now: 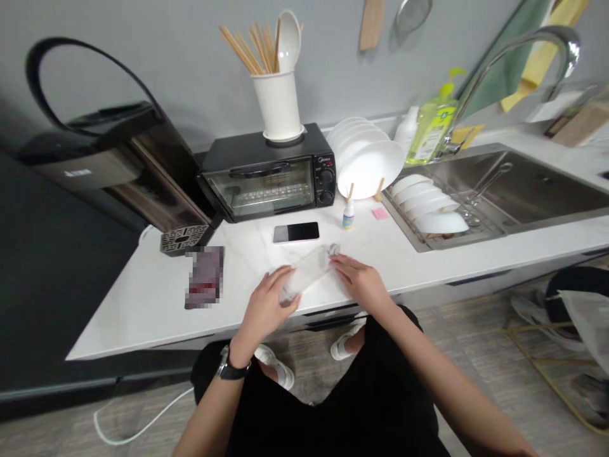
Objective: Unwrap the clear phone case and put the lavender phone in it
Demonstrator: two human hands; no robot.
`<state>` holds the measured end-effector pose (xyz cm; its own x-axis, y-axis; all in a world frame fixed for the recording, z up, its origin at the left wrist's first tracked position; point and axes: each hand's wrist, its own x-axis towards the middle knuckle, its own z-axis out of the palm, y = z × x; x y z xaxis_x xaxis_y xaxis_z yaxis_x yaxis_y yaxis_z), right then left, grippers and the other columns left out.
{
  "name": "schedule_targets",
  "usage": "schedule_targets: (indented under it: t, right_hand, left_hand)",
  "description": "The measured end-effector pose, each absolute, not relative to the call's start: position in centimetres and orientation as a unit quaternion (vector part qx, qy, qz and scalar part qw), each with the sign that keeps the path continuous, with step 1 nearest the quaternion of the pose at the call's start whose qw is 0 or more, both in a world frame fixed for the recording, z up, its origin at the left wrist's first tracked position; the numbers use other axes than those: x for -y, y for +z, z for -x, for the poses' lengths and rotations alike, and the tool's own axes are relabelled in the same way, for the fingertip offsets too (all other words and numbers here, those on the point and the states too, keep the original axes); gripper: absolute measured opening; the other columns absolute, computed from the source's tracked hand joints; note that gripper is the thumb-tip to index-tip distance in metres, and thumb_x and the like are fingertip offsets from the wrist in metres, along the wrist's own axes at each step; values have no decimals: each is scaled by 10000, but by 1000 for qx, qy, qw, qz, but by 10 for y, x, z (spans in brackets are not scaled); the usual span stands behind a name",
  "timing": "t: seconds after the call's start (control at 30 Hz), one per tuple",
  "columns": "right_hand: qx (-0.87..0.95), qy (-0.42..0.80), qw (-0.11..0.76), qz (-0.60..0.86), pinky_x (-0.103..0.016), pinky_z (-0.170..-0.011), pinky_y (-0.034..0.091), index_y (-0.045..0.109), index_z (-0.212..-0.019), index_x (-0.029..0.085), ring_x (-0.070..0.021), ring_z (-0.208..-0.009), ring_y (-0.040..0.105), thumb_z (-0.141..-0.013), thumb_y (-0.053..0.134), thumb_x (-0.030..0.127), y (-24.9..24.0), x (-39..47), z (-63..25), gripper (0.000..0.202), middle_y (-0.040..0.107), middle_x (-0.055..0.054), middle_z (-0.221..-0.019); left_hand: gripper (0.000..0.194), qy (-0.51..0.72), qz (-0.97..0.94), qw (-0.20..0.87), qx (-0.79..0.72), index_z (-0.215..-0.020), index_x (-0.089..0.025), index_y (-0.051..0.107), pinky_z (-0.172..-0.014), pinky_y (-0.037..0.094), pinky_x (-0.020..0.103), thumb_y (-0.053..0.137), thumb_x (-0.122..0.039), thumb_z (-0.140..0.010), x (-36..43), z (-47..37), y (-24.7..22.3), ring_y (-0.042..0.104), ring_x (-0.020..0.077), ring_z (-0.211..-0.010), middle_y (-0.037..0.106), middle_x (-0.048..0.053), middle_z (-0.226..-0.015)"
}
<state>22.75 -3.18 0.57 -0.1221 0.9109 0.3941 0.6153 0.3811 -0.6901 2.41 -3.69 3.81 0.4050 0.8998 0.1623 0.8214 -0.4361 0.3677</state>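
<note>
A pale, translucent, elongated thing [308, 274] lies on the white counter [157, 324] between my hands. It could be a plastic bottle or a rolled bag; blur hides which. My left hand [270, 306] curves round its near left end, thumb and fingers on either side. At the far right end, a small greyish knob [334, 249] shows, and the fingers of my right hand [358, 279] close in at it. Just beyond lies a phone [295, 232], screen up. A small white bottle with a blue label [348, 216] stands upright to the right of the phone.
A toaster oven [271, 184] stands behind, bearing a white utensil holder [278, 105]. Left are a dark dispenser [157, 171] and a blurred-out dark item [205, 277]. Right are plates [371, 168], a pink sponge-like piece [380, 213], bowls [435, 206] and a sink [523, 219] with a faucet [504, 47].
</note>
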Motion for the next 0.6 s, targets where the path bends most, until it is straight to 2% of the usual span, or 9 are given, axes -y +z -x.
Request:
schedule_targets:
  t: [0.1, 0.2, 0.3, 0.43, 0.5, 0.6]
  right_hand:
    - [683, 185, 437, 556, -360, -775, 382, 479, -951, 274, -194, -891, 472, -715, 373, 276, -5, 19, -253, 259, 505, -6, -997]
    - [640, 203, 465, 577, -333, -649, 424, 481, -948, 207, -187, -737, 530, -707, 367, 339, -15, 13, -263, 297, 569, -55, -849]
    - [610, 225, 483, 586, -290, -590, 413, 480, -939, 139, -165, -658, 530, -695, 373, 370, -21, 13, -268, 353, 581, -66, -752]
    - [595, 253, 492, 583, -233, -556, 389, 507, -877, 111, -133, -632, 514, -669, 400, 389, -18, 14, -271, 363, 575, -59, -739]
    - [592, 264, 494, 579, -220, -543, 379, 517, -854, 112, -122, -615, 506, -660, 409, 395, -15, 14, -271, 360, 572, -52, -724]
    - [591, 280, 494, 572, -212, -547, 370, 524, -842, 119, -112, -604, 497, -652, 420, 392, -12, 14, -269, 348, 568, -45, -708]
  left_hand:
    - [304, 161, -829, 138, -517, -1022, -257, 378, -846, 293, 260, 290, -273, -731, 37, -21, 42, 399, 135, -979, 448, -26, -1069]
    - [309, 141, -820, 142, -536, -899, -213, 459, -723, 340, 218, 185, -259, -766, 28, -15, 45, 492, 107, -782, 552, -16, -860]
    - [339, 119, -819, 133, -546, -837, -176, 484, -639, 340, 195, 171, -286, -769, 9, -8, 49, 489, 92, -654, 563, -20, -691]
    - [307, 90, -835, 124, -529, -715, -161, 521, -540, 323, 174, 293, -366, -726, -16, 0, 54, 460, 81, -551, 536, -41, -562]
    - [294, 93, -838, 102, -528, -780, -153, 510, -549, 320, 184, 368, -393, -686, -25, 2, 56, 459, 86, -567, 549, -33, -624]
    - [373, 122, -837, 56, -531, -967, -135, 413, -674, 311, 225, 364, -386, -696, -39, -3, 58, 450, 118, -768, 521, 23, -903]
